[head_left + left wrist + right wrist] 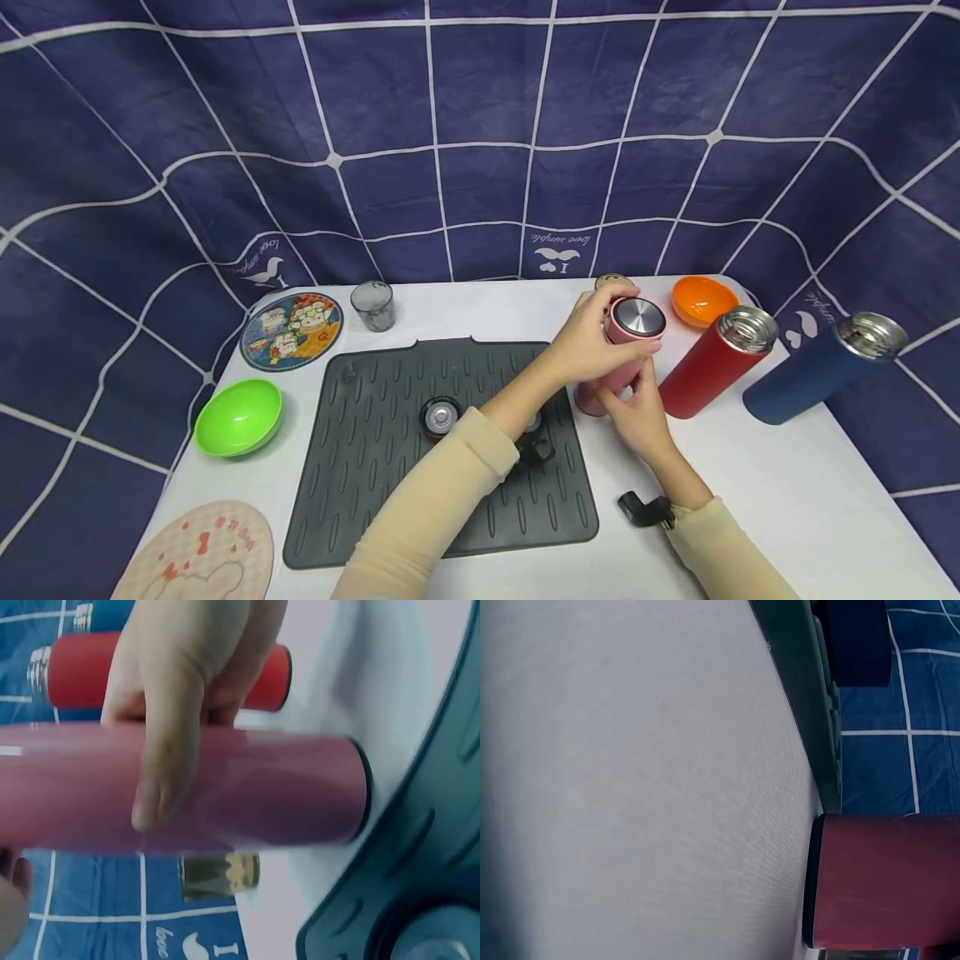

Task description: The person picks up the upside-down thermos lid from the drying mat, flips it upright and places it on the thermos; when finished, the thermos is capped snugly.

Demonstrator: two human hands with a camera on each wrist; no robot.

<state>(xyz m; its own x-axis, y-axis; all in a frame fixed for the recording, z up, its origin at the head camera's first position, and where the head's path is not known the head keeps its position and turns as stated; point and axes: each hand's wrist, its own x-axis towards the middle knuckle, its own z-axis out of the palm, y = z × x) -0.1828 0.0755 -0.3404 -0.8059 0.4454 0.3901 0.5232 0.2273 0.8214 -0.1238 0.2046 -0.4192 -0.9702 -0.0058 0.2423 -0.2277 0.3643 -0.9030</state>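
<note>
A pink thermos bottle [618,371] stands on the white table just right of the dark mat, its silver-topped lid [639,317] on. My left hand [596,337] grips the lid from the left, thumb and fingers on either side. Lower down, my right hand [637,412] holds the body, its thumb laid across the pink side in the left wrist view. The bottle's dark base edge [812,881] is at the table surface. To its right are a red thermos bottle [701,371] and a blue thermos bottle [806,379], both without lids.
On the dark mat [375,483] sits a round lid [440,417]; another [533,422] is partly behind my left forearm. Around it are a green bowl [238,418], a picture coaster [292,332], a grey glass [373,307], a pink placemat [202,554] and an orange bowl [702,300].
</note>
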